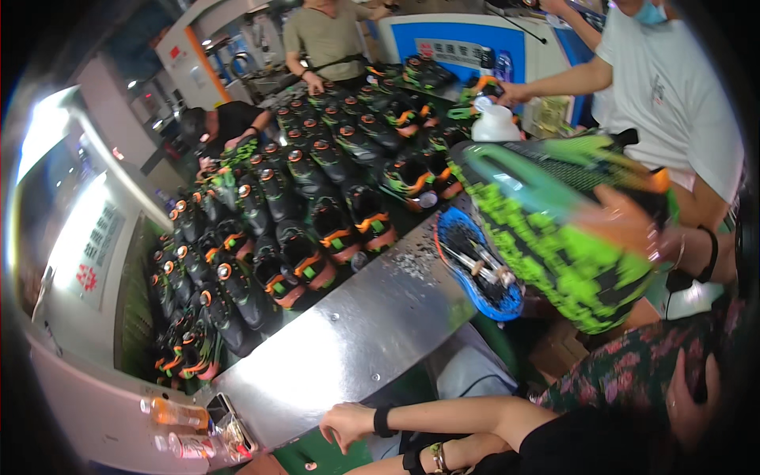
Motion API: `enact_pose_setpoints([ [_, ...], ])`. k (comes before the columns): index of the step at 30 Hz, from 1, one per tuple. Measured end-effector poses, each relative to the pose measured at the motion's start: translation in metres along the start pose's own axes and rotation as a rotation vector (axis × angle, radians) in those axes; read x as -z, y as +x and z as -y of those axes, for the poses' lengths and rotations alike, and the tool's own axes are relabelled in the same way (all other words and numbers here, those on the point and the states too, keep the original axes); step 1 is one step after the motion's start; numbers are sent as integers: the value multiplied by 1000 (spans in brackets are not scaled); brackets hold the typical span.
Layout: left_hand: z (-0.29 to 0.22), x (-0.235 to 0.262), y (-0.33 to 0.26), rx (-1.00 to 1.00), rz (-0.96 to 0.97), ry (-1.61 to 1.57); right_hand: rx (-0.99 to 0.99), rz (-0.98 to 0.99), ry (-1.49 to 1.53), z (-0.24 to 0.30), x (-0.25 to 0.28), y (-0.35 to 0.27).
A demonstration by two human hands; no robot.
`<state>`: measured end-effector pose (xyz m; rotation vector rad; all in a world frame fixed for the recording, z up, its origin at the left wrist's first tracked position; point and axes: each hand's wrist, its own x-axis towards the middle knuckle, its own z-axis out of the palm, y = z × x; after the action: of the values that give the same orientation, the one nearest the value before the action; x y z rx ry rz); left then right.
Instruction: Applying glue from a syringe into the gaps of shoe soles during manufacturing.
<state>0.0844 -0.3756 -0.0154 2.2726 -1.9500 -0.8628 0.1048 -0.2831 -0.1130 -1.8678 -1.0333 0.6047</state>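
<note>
Close in on the right, my right hand (621, 218) is closed on a large sneaker (546, 245) with a black upper and a bright green and black patterned lower part. The toe points left; hand and shoe are smeared by motion. I cannot make out my left hand. Below the toe, a blue-rimmed, sole-shaped tray (467, 261) lies at the table's edge, with pale sticks and dark bits in it. Rows of black sneakers (309, 174) with orange and green trim cover much of the table.
A metal table edge (332, 332) runs diagonally. Bottles (178, 413) and a phone (220, 408) sit lower left. A co-worker's arm (451, 419) reaches in below. Another hand (693, 400) rests by floral cloth. A person in white (669, 95) sits beyond a white bottle (495, 123).
</note>
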Motion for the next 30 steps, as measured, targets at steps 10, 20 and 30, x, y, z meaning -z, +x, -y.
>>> enact_pose_setpoints([
  [10, 8, 23, -20, 105, -255, -106, -327, -93, -190, -101, -11, -83],
  [20, 20, 19, -35, 118, -418, -251, -405, 120, -706, 59, 171, -120],
  [30, 27, 14, -34, 11, -475, -368, -80, -541, -562, 24, 186, -264],
])
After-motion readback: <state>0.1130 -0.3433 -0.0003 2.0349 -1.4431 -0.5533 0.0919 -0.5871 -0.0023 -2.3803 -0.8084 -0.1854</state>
